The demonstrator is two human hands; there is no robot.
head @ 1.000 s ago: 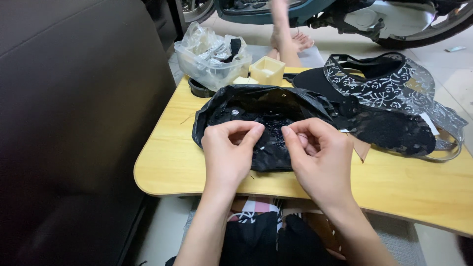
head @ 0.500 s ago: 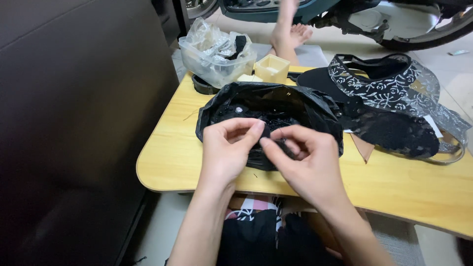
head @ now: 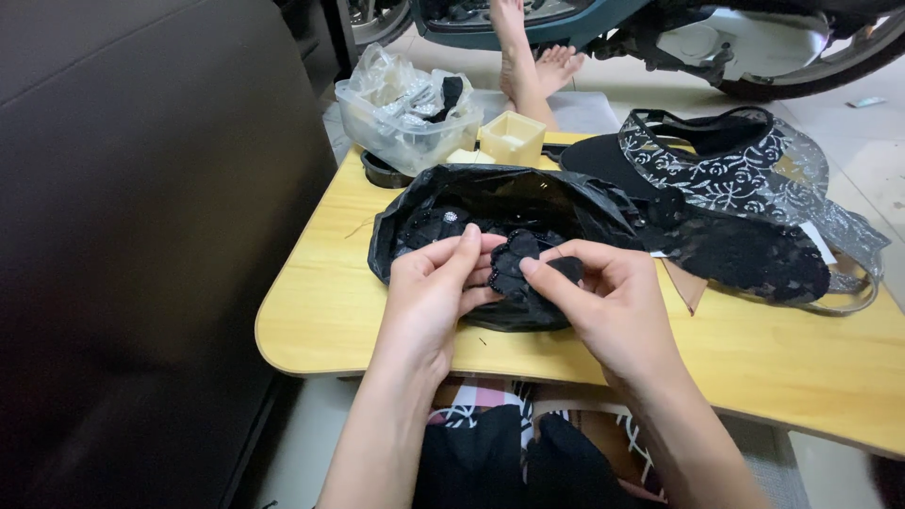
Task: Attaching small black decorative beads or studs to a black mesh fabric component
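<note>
At the centre of the frame a black plastic bag [head: 509,203] lies open on a light wooden lap table [head: 358,292], its mouth turned toward the person. Inside it sit small black pieces, one with a pale round stud near the bag's left side; their exact kind is too dark to tell. Just in front of the bag's mouth both hands meet over a small black lace piece [head: 517,269] edged with tiny beads. The left hand [head: 432,292] pinches the piece's left edge between thumb and forefinger, the other fingers curled under it. The right hand [head: 613,302] pinches the right side, forefinger stretched along the top and thumb below.

In the upper left of the frame a clear plastic tub [head: 401,123] stands at the table's far edge, stuffed with crumpled clear wrappers and a scrap of black cloth. Just right of it is a small square pale-yellow box [head: 512,139], open at the top. A dark round cup hollow [head: 382,172] shows at the tub's foot.

To the right, black lace visor hats [head: 716,179] with a white floral pattern lie in clear wrapping, a white tag [head: 818,242] lying across the wrapping. Bare feet [head: 533,61] of another person rest on the floor beyond the table.
</note>
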